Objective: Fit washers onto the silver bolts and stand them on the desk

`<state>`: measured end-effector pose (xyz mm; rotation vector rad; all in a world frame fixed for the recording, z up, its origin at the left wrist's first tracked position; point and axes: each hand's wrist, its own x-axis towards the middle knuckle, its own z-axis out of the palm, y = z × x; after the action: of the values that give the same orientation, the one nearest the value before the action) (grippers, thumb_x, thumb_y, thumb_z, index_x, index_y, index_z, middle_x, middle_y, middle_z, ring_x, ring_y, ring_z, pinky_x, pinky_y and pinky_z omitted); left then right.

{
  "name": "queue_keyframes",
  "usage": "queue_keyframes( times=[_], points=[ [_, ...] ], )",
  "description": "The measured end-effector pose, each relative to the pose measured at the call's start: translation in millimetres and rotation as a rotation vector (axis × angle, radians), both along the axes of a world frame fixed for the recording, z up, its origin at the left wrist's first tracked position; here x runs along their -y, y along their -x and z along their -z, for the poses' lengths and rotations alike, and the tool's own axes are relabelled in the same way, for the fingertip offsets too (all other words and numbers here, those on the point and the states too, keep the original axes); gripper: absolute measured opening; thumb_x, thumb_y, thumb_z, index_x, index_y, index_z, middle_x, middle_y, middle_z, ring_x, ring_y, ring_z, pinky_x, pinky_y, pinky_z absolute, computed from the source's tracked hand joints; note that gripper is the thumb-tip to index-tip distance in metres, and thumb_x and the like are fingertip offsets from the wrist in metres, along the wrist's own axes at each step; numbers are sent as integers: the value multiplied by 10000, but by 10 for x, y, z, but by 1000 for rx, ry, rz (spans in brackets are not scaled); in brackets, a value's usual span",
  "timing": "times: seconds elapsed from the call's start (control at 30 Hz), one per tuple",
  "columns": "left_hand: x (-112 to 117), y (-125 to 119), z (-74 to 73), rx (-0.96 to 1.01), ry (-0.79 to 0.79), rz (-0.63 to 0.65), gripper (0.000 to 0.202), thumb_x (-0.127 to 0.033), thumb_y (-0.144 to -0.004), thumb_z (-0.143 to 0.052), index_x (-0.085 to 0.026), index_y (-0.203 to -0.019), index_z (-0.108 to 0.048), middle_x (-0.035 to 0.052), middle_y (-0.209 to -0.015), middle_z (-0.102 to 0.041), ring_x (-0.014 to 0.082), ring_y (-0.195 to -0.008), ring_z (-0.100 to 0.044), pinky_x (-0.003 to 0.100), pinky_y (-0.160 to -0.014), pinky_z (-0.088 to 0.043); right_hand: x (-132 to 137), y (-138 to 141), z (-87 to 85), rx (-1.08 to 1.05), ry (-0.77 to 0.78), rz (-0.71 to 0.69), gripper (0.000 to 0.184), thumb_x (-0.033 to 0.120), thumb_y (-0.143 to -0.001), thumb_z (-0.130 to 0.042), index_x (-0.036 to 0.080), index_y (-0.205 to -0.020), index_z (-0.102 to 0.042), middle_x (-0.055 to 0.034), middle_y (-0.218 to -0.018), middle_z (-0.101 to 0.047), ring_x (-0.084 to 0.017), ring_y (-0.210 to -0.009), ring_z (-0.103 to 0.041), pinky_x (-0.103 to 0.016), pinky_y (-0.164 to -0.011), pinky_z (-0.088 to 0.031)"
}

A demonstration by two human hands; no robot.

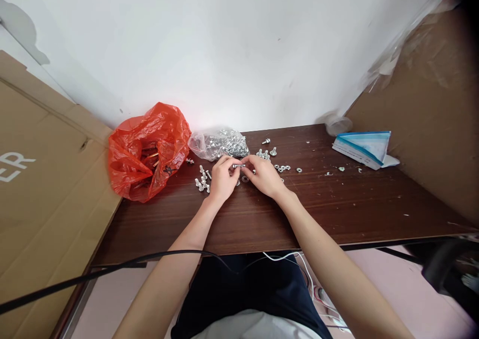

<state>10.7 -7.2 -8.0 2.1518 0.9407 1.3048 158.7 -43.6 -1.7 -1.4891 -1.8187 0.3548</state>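
Above the table, my left hand (pixel 223 178) pinches a small metal bolt (pixel 237 166) that lies level between my two hands. The fingers of my right hand (pixel 265 176) are closed at the bolt's right end, around what looks like a nut; the fingertips partly hide it. Loose bolts (pixel 203 179) stand in a group just left of my left hand. Several nuts (pixel 282 168) lie right of my right hand, and flat washers (pixel 245 178) lie under my hands. Behind my right hand stand bolts with washers or nuts on them (pixel 265 154).
A clear bag of metal fasteners (pixel 220 144) lies behind my hands. To the left is an open red plastic bag (pixel 149 154). A blue-and-white packet (pixel 362 148) lies at the right. Cardboard (pixel 48 179) flanks the brown table (pixel 243 224), and a black cable (pixel 112 269) crosses in front.
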Motion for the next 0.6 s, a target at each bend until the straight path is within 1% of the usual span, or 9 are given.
queue_keyframes(
  times=[0.27,0.43,0.6],
  points=[
    [-3,4,4,-28,-27,1,192,-34,-783,-559,-172,-853,-673,29,-880,-620,120,-776,-601,206,-614,-499,-9,-4,16,29,21,-12,174,255,-889,-479,193,-1005,-592,-58,-912,-650,-198,-836,-593,-298,-758,-427],
    [-2,3,5,-27,-30,7,197,-28,-788,-551,-170,-850,-671,31,-881,-618,124,-792,-601,214,-636,-495,-8,-4,10,40,23,-24,180,249,-899,-464,189,-1012,-589,-64,-925,-655,-198,-842,-596,-301,-766,-427],
    [-4,5,9,-42,-36,4,194,-29,-790,-554,-172,-850,-671,29,-882,-617,123,-792,-596,208,-629,-485,-5,-5,15,40,28,-32,185,246,-905,-452,188,-1010,-593,-70,-963,-661,-200,-857,-603,-304,-774,-434]
  ],
)
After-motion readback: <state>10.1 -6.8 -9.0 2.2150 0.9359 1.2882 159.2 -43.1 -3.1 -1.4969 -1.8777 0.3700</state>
